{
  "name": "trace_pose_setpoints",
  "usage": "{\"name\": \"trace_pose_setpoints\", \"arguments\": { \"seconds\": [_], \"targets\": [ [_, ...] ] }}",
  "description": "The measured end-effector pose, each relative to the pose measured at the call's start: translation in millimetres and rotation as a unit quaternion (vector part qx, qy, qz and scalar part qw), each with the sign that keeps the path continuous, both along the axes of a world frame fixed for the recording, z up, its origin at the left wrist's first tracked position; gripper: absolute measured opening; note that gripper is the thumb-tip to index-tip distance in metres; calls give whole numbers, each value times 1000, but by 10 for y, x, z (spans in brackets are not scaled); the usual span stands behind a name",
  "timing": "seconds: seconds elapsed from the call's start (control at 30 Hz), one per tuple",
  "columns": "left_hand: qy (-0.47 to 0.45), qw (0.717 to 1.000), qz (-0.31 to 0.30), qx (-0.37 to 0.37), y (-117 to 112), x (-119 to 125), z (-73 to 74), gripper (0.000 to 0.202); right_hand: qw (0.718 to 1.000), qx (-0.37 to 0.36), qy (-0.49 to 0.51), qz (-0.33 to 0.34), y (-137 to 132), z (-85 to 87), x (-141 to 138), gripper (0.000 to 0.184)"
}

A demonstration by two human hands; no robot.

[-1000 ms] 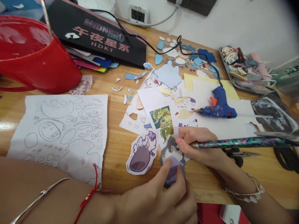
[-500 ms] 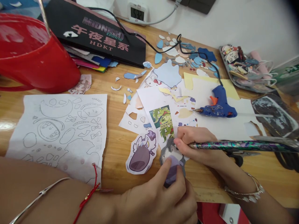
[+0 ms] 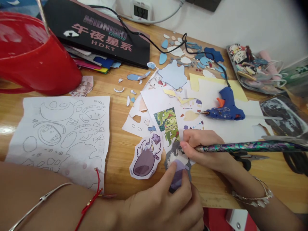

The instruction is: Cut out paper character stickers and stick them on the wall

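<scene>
Fingers of the left hand point(image 3: 166, 205) pinch a purple foam piece point(image 3: 177, 175); just beyond, the right hand point(image 3: 204, 150) grips a patterned pen point(image 3: 245, 147).

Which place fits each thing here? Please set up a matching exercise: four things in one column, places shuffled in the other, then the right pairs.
Things:
1. blue glue gun
2. red bucket
3. patterned pencil
4. sheet of outline drawings

Places:
A. far left of the table
B. in the right hand
C. lying on white paper beyond the right hand
D. flat on the table, above the left forearm

Pairs: 1-C, 2-A, 3-B, 4-D
</scene>
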State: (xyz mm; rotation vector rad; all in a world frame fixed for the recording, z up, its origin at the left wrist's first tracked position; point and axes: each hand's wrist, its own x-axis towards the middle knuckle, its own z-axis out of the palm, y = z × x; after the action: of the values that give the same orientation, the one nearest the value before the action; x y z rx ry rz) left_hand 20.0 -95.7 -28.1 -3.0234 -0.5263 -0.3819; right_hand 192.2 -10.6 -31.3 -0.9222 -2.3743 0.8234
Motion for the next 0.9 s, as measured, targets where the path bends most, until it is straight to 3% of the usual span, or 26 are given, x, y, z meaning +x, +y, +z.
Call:
{"name": "trace_pose_setpoints", "arguments": {
  "seconds": [0.9],
  "targets": [
    [0, 1000, 8, -3, -3, 9, -7, 37, 1000, -5, 3, 20, 15, -17, 13, 33]
  ]
}}
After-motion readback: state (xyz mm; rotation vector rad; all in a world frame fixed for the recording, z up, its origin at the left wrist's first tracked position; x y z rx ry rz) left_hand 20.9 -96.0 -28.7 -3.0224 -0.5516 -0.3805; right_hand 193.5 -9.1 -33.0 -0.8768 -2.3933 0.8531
